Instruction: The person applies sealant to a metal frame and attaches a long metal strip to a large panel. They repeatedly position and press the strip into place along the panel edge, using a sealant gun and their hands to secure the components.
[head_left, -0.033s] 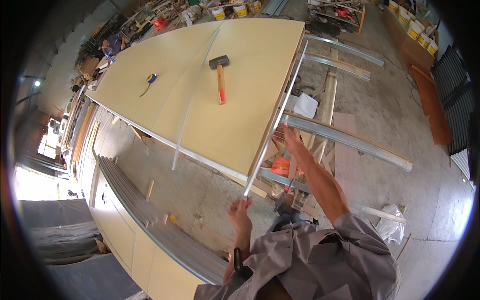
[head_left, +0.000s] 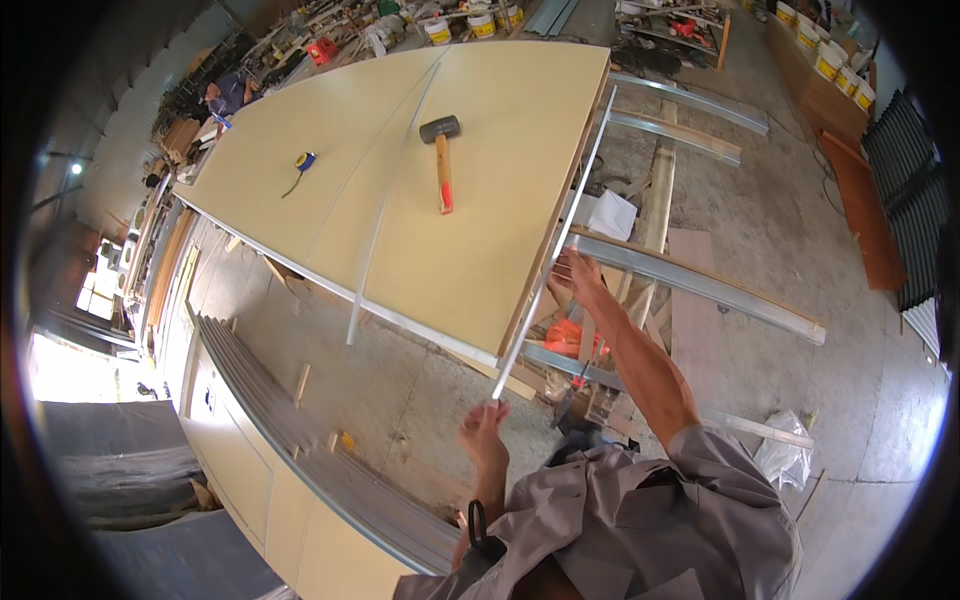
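A long, thin metal edge strip (head_left: pixel 578 190) runs along the right edge of a large cream panel (head_left: pixel 480 260). My left hand (head_left: pixel 484 436) is closed in a pinch on the strip's near end, just past the panel's near corner. Farther up, my right hand (head_left: pixel 577 274) reaches to the strip from the right; its fingers are stretched out against it beside the panel edge. On the panel lie a mallet (head_left: pixel 443 172) with a black head and a wooden, red-ended handle, a small blue tape measure (head_left: pixel 305 160), and a second thin strip (head_left: pixel 375 230) that overhangs the near edge.
Metal channels (head_left: pixel 700 275) stick out from under the panel on the right. Offcuts and an orange bag (head_left: pixel 566 337) lie beneath my right arm. Stacked grey profiles (head_left: pixel 330 450) stand at the lower left. Another person (head_left: pixel 228 93) is at the far left; buckets (head_left: pixel 830 60) line the back right.
My left hand and the strip's near end have shifted slightly to the right. My right hand stays at about the same place. The whole view has moved a little.
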